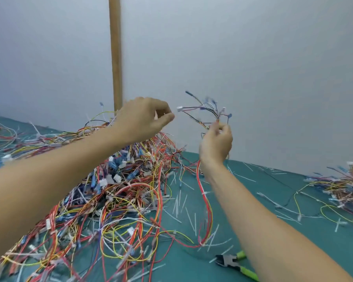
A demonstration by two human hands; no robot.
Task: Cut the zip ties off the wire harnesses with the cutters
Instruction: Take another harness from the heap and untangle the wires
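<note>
Up high, right hand grips a thin multicoloured wire harness with blue and white connectors, raised above the teal counter; its red wires trail down to the counter. Left hand is raised beside it, fingers curled, thumb meeting fingertips; cannot tell if it pinches anything. Green-handled black cutters lie on the counter near the right forearm. Big tangled pile of coloured wire harnesses sits left, white cut zip ties scattered around.
</note>
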